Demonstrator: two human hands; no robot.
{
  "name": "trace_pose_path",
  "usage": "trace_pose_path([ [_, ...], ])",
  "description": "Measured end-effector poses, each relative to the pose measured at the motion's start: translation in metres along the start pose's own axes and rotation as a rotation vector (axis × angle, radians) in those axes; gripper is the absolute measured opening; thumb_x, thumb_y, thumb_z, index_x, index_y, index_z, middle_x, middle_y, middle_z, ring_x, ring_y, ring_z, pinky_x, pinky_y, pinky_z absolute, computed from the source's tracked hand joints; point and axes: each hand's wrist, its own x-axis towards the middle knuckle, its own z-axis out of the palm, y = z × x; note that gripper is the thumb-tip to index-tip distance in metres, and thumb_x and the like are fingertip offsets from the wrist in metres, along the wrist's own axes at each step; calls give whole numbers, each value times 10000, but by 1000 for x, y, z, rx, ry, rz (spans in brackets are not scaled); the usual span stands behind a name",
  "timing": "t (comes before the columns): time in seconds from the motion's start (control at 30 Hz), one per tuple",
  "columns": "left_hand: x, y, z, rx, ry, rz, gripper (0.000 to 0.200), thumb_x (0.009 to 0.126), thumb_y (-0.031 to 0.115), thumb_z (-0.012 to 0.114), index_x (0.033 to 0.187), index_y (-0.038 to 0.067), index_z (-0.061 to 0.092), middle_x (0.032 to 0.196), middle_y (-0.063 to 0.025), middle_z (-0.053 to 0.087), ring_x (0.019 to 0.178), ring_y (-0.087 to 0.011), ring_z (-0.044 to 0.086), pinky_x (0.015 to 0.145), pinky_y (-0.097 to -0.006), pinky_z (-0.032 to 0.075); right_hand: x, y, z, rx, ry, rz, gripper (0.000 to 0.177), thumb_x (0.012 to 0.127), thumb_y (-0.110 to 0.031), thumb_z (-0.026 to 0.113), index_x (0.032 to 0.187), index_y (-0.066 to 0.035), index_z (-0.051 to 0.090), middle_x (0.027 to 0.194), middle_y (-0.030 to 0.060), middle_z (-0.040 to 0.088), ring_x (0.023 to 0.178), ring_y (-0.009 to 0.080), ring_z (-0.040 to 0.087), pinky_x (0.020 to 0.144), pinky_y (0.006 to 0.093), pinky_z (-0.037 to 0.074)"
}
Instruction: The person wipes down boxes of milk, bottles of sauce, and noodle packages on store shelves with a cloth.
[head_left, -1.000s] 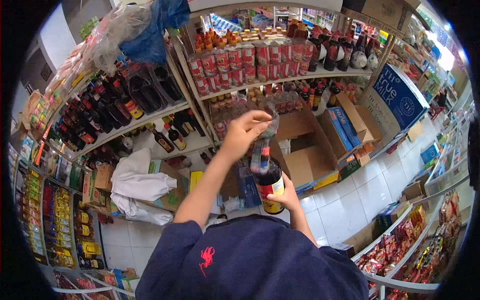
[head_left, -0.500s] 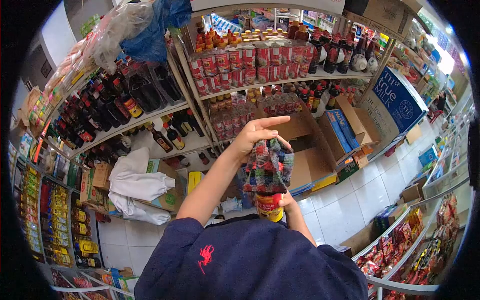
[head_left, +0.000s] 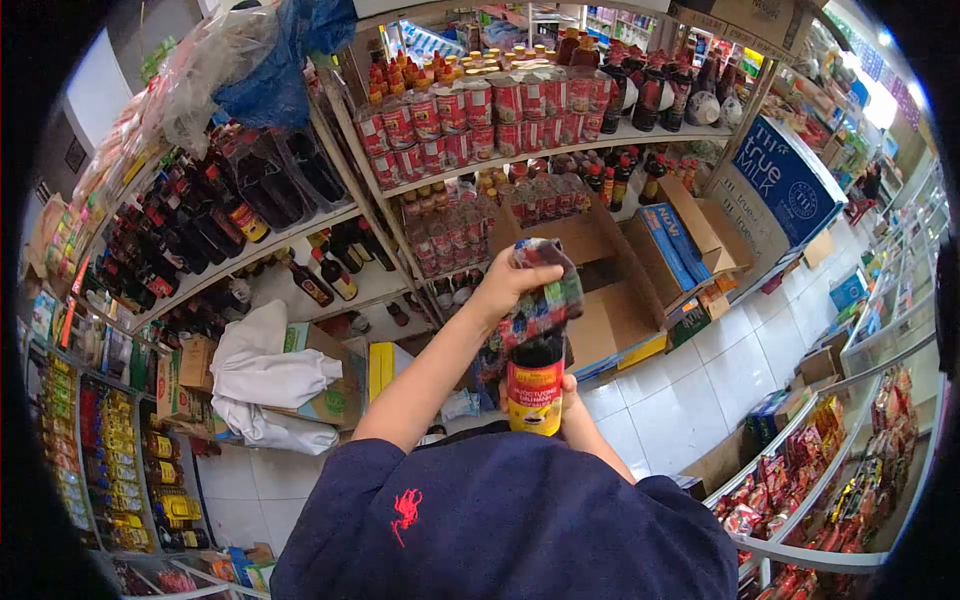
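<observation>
In front of my chest is a dark soy sauce bottle (head_left: 536,385) with a red and yellow label, held roughly upright. My right hand (head_left: 575,408) grips its lower right side, with part of the hand hidden behind the bottle. A red, green and black checked cloth (head_left: 541,312) covers the bottle's neck and cap. My left hand (head_left: 517,284) is closed on this cloth at the top of the bottle. The cap cannot be seen under the fabric.
Ahead, a shelf (head_left: 560,150) carries red cans (head_left: 455,107) and bottles. An open cardboard box (head_left: 612,318) lies beyond my hands, beside a milk carton box (head_left: 785,195). White cloth (head_left: 270,365) drapes over boxes at left. Red packets (head_left: 790,478) fill a rack at right.
My left hand's outstretched index finger has curled in around the cloth. The cloth has shifted up toward the bottle's top, baring more of the label and dark glass. My right hand still holds the bottle.
</observation>
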Motion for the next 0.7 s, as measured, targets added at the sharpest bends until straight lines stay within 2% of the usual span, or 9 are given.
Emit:
trace_pose_path([
  [0.03, 0, 4, 2, 151, 236, -20, 243, 716, 115, 678, 905, 34, 548, 803, -31, 591, 717, -119, 558, 685, -275, 469, 0, -1, 2, 33, 13, 11, 764, 527, -326, 744, 1131, 35, 444, 1009, 159, 568, 884, 258, 583, 823, 356, 449],
  [0.07, 0, 3, 0, 151, 240, -20, 243, 716, 115, 678, 905, 34, 548, 803, -31, 591, 717, -119, 558, 685, -275, 469, 0, -3, 5, 68, 26, 23, 754, 529, -325, 742, 1124, 34, 450, 1006, 155, 571, 886, 252, 583, 829, 350, 446],
  [0.13, 1, -1, -6, 292, 463, 86, 214, 718, 85, 671, 896, 33, 564, 811, -25, 612, 699, -107, 573, 671, -255, 468, 5, -12, 11, -101, 114, -14, 691, 572, -318, 732, 1111, 16, 459, 980, 153, 580, 871, 232, 582, 805, 338, 450],
  [0.23, -5, -5, -11, 314, 544, 102, 208, 718, 78, 664, 893, 20, 569, 811, -33, 613, 707, -109, 577, 664, -252, 465, 14, -18, 24, -1187, 548, -276, 714, 573, -296, 758, 1143, 4, 448, 1014, 114, 582, 911, 175, 556, 807, 300, 427],
  [0.3, -11, -6, -10, 221, 522, 29, 178, 704, 71, 669, 851, 25, 580, 784, -29, 610, 694, -107, 572, 644, -251, 461, 11, -23, 15, -1130, 486, -258, 725, 568, -296, 761, 1149, 2, 446, 1023, 108, 579, 930, 174, 549, 820, 301, 420],
  [0.4, -15, 3, -5, 211, 397, 102, 153, 694, 59, 669, 821, 35, 588, 763, -28, 612, 674, -114, 581, 625, -247, 465, 10, -24, 12, -978, 369, -215, 751, 545, -295, 769, 1151, 4, 442, 1024, 100, 575, 953, 173, 538, 841, 310, 408],
  [0.57, -10, 25, -3, 56, 120, 2, 190, 654, 8, 650, 829, 37, 582, 768, -41, 613, 688, -129, 590, 625, -266, 476, 16, -11, 1, -435, 148, -118, 801, 501, -326, 772, 1150, -1, 432, 1044, 98, 548, 933, 180, 536, 850, 312, 405],
  [0.67, -9, 21, -2, -16, 97, -23, 254, 636, 15, 648, 875, 39, 564, 791, -53, 607, 684, -141, 590, 621, -274, 476, 18, -4, -10, -155, -6, -67, 796, 516, -323, 766, 1162, -3, 429, 1043, 95, 544, 939, 176, 530, 863, 310, 400],
  [0.7, -4, 11, -19, -69, -71, -111, 300, 618, 27, 651, 894, 47, 537, 793, -47, 590, 698, -136, 575, 644, -266, 462, 18, -4, -11, -189, 12, -82, 795, 517, -322, 766, 1163, -3, 429, 1044, 96, 544, 940, 176, 531, 863, 310, 400],
])
